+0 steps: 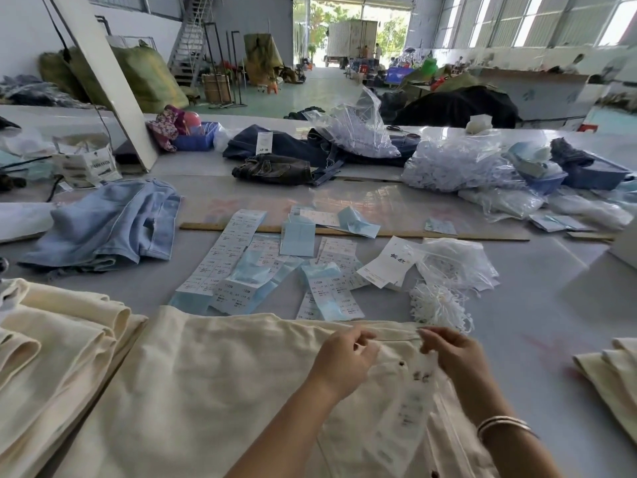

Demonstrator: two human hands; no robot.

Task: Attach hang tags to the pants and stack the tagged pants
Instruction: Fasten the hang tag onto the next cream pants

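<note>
A pair of cream pants lay flat on the grey worktop, its waistband under both hands. The left hand had its fingers curled in a pinch at the waistband; the right hand pinched the top of a white hang tag, blurred, which trailed down over the fly. Just beyond the fingers lay printed label sheets, loose white strings and a tag stack. A pile of folded cream pants sat well to the left of the fingers.
</note>
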